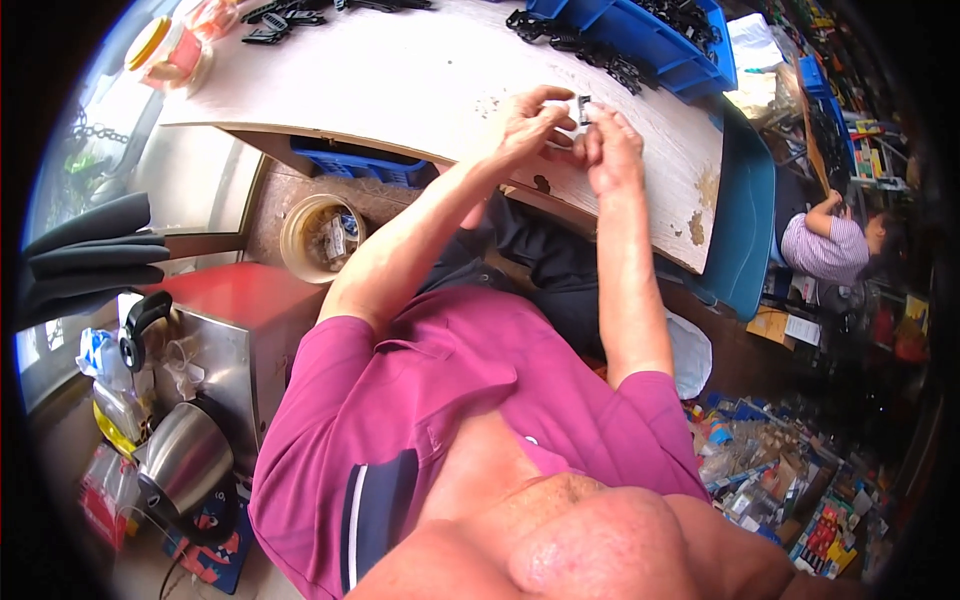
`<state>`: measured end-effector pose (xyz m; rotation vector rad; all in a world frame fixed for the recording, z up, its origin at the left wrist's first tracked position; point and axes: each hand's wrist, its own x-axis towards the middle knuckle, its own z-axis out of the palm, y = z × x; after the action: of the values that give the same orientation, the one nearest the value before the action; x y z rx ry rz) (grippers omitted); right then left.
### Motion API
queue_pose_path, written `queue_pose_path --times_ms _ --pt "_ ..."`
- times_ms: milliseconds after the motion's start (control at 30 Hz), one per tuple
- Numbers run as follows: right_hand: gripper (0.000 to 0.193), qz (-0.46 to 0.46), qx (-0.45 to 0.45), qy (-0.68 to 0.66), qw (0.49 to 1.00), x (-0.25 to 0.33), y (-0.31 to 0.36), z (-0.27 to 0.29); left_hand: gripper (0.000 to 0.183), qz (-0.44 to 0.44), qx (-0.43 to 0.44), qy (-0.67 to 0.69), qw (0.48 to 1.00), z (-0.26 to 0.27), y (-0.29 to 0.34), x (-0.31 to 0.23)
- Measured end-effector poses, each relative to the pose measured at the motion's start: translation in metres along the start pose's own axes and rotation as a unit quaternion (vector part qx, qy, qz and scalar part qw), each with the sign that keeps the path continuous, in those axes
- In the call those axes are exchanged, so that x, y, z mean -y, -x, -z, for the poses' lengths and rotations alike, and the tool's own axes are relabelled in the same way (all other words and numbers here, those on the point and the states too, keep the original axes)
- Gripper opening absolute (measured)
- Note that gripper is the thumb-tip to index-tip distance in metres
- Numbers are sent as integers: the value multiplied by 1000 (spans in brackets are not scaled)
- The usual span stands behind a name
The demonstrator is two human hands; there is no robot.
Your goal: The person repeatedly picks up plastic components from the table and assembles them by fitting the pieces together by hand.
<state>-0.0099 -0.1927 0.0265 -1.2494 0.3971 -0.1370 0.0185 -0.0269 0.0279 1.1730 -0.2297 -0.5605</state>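
Note:
A small black plastic piece [584,108] is held up over the near part of the white worktable [380,80]. My left hand [530,125] meets it from the left with thumb and fingers bent toward it. From the other side, my right hand [612,148] pinches it between thumb and fingertips. Fingers hide part of the piece, so its exact kind does not show. Beyond my hands lies a pile of loose black plastic parts [590,52], beside a blue bin [628,42] that holds more of them. Further black parts [285,18] lie at the table's far left.
A lidded plastic jar [168,55] stands at the table's left end. A teal bin [745,200] adjoins the right end, with another person [825,248] beyond. Left of me are a tub [292,235], a red-topped metal box [235,290] and a kettle [190,455]. Clutter [770,470] fills the lower right.

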Motion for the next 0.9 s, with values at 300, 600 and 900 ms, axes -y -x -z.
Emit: queue_pose_path --times_ms 300,600,900 --pt "13 30 30 -6 999 -9 22 -28 19 27 -92 127 987 0 1 -5" --pt "13 6 43 6 999 -9 18 -31 20 31 -63 61 996 19 10 -12" --pt "16 -13 61 -21 998 -7 29 -37 34 -381 -348 -623 588 153 -40 -62"
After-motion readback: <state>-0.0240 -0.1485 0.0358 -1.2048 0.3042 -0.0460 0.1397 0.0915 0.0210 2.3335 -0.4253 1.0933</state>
